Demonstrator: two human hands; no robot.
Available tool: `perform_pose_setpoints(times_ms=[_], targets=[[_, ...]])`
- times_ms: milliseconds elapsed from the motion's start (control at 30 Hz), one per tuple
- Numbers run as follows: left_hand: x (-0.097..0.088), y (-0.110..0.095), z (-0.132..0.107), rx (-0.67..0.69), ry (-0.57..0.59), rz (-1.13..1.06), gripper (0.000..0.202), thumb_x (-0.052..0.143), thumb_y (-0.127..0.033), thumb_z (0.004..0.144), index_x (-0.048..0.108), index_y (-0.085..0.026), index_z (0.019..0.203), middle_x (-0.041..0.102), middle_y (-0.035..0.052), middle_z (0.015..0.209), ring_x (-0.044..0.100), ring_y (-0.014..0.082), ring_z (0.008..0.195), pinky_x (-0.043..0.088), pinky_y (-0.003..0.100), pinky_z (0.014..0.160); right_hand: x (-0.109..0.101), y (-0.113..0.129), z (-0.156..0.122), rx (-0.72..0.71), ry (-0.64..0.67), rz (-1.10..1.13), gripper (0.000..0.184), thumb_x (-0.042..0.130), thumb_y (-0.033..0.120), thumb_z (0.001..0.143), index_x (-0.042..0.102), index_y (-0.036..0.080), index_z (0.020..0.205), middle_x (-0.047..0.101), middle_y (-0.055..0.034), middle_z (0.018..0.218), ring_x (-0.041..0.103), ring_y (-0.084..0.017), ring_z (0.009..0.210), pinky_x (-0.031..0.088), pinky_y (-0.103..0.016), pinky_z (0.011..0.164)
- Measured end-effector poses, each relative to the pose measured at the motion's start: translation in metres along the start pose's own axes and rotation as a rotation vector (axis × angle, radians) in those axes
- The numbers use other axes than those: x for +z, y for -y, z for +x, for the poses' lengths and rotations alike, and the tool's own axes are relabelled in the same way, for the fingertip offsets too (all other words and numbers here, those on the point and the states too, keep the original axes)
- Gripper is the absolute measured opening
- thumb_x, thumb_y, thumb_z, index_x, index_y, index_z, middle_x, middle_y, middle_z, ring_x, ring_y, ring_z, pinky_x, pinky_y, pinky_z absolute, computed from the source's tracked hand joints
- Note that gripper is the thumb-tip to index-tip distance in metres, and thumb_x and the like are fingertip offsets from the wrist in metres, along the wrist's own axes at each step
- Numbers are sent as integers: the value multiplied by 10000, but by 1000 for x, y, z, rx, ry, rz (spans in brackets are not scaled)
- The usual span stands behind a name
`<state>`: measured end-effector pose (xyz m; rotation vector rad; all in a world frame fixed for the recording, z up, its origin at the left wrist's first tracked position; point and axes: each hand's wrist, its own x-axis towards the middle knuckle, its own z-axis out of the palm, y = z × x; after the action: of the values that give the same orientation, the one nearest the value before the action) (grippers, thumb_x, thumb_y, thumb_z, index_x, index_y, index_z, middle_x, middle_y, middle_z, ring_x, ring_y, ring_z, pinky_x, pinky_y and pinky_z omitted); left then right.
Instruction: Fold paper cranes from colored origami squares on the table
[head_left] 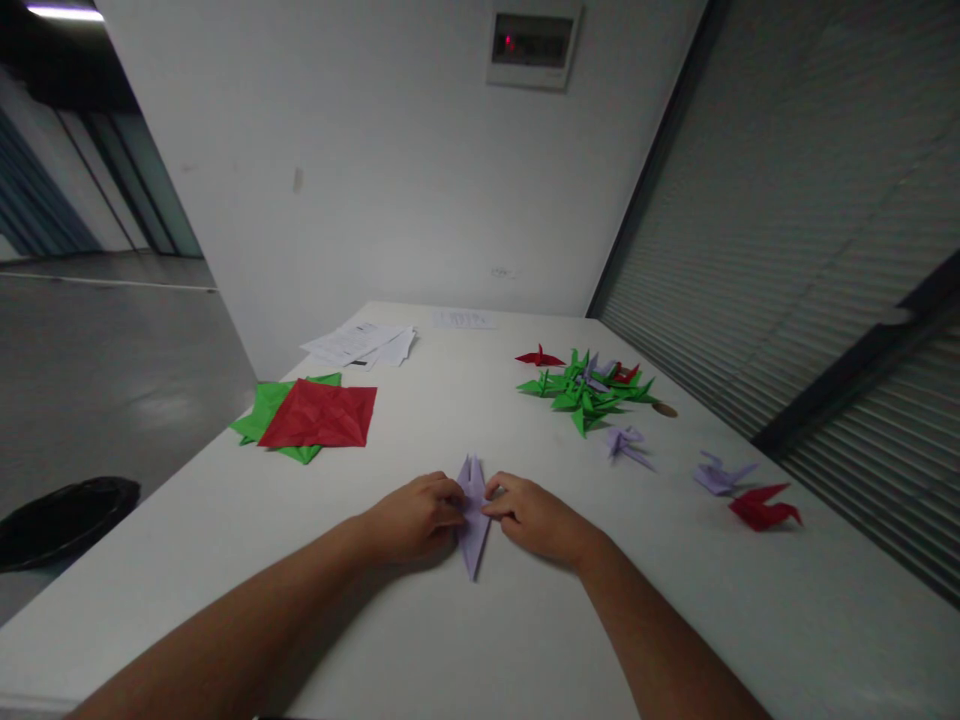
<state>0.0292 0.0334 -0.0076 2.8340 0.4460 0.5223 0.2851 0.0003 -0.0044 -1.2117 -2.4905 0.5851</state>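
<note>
A narrow folded piece of lavender origami paper (473, 545) lies on the white table, pointed at its near end and split into two points at the far end. My left hand (420, 515) grips its left edge with curled fingers. From the other side, my right hand (536, 515) pinches the right edge between thumb and fingers. The fingertips hide parts of both edges. Nearest on the right is a lavender paper crane (626, 443), apart from my hands.
Red (322, 415) and green (266, 408) creased sheets lie at left, below printed papers (360, 343). A pile of mostly green paper cranes (589, 395) sits back right. Another lavender crane (721, 475) and a red crane (763, 508) stand near the right edge. A black-lined bin (67, 515) is beside the table.
</note>
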Motion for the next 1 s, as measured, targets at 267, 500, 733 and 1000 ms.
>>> perform_pose_setpoints(times_ms=[267,500,733,1000], targets=[[2,6,-2,-24,2,7,181,629,-270,950,748,-170,1042,729,125,1226,692,253,1092,543,361,981,0,-5,0,-73,-68,-42,324,595,28,841,822,228,959,688,-80,1167,624,-218,1085,493,-347,994],[7,12,-1,5,-40,28,155,605,-192,960,745,-179,1025,743,109,1179,688,230,1070,525,352,968,-1,-8,1,-175,-97,-65,251,688,75,848,809,244,989,741,-63,1210,575,-253,1261,404,-451,1154],[4,12,-2,89,-14,-72,224,590,-61,926,759,-199,978,769,68,1009,671,192,914,492,312,862,3,-13,1,-143,-90,-19,235,711,146,885,794,231,1089,748,-87,1206,644,-243,1193,455,-424,1112],[3,7,-2,66,-5,-92,233,563,-61,920,743,-178,1010,764,84,991,680,197,918,504,319,866,2,-15,2,-88,-98,-5,202,693,230,936,780,219,1118,770,-88,1163,677,-237,1115,496,-388,1035]])
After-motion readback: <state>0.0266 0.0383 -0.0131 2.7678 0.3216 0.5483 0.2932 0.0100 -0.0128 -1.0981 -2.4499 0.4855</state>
